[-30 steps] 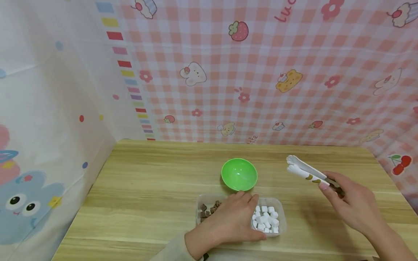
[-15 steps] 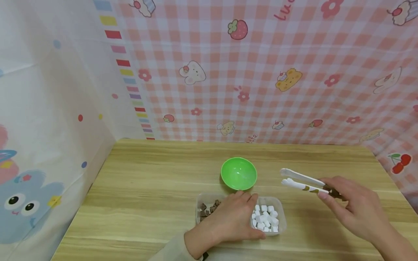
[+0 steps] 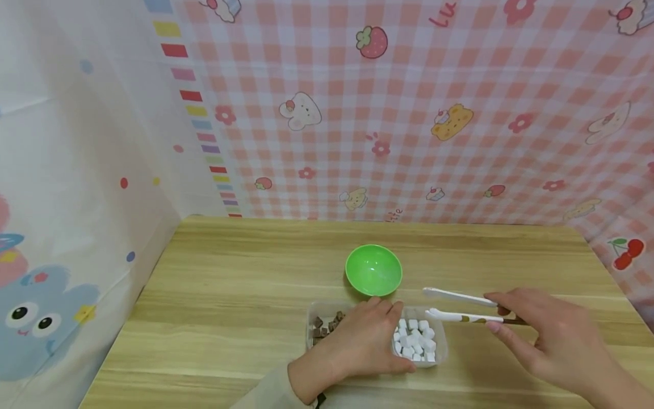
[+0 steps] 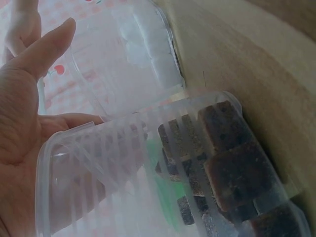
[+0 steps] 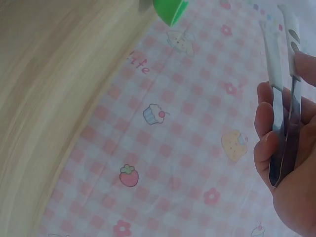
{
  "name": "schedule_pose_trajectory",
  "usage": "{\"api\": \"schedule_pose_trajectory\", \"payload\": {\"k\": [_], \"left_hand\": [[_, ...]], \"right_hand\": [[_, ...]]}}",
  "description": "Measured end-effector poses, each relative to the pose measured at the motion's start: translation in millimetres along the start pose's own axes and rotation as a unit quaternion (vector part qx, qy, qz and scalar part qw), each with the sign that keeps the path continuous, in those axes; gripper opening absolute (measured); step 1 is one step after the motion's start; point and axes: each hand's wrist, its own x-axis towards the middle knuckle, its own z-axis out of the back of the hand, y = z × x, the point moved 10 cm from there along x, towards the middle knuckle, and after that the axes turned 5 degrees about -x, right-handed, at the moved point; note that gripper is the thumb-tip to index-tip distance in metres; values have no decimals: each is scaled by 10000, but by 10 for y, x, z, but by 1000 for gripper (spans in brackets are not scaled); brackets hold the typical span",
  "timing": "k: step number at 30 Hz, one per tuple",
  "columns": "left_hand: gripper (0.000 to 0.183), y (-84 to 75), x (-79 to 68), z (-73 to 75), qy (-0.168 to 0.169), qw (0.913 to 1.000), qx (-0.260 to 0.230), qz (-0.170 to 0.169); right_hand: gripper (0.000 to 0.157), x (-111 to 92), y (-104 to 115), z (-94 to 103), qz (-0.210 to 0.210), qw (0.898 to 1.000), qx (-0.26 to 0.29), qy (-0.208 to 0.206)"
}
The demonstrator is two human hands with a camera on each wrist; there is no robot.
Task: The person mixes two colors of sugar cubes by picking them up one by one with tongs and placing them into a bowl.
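Note:
My left hand [image 3: 365, 341] lies across two clear plastic tubs, its fingers bent over the far rims and its thumb at the near side; it grips them. Brown cubes [image 3: 325, 328] fill the left tub [image 3: 309, 326]. White cubes [image 3: 416, 341] sit in the right tub [image 3: 443, 346]. Whether the tubs are joined is hidden by the hand. In the left wrist view the thumb [image 4: 49, 47] points up beside the tubs. My right hand [image 3: 557, 335] holds white-tipped metal tongs [image 3: 462, 317], their arms spread apart and nothing between them, beside and above the right tub.
A green bowl [image 3: 374, 270], with nothing seen inside, stands just behind the tubs on the wooden table [image 3: 230, 295]. A pink checked cloth [image 3: 409, 113] hangs behind the table, and a white printed cloth [image 3: 76, 142] hangs on the left.
My right hand has brought the tongs left and down toward the right tub, and their arms have spread wider. My left hand has stayed on the tubs.

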Motion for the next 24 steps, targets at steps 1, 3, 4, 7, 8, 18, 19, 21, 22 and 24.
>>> {"api": "schedule_pose_trajectory", "payload": {"k": [1, 3, 4, 7, 8, 18, 19, 21, 22, 24], "left_hand": [[98, -1, -1, 2, -10, 10000, 9, -5], [97, -3, -6, 4, -26, 10000, 19, -16], [97, -2, -6, 4, -30, 10000, 21, -14], [97, 1, -4, 1, -27, 10000, 22, -7], [97, 2, -1, 1, -25, 10000, 22, -9], [98, 7, -2, 11, -52, 10000, 67, -36], [98, 7, -3, 13, -57, 10000, 69, -40], [98, 5, -4, 13, -53, 10000, 70, -41], [98, 5, -4, 13, -48, 10000, 68, -41], [99, 2, -4, 10, -27, 10000, 71, -42]], "right_hand": [[58, 5, 30, -5, 65, 10000, -64, 4], [57, 15, 90, -23, 225, 9996, -160, 17], [58, 20, 117, -33, 291, 9994, -193, 27], [58, 30, 183, -59, 466, 9985, -287, 52], [58, 31, 199, -70, 508, 9982, -292, 77], [62, 60, 327, -207, 861, 9954, -291, 308], [62, 64, 337, -227, 886, 9950, -294, 354], [63, 69, 359, -265, 943, 9941, -297, 442], [63, 70, 370, -283, 970, 9937, -299, 481], [65, 70, 391, -317, 1033, 9927, -302, 541]]}}
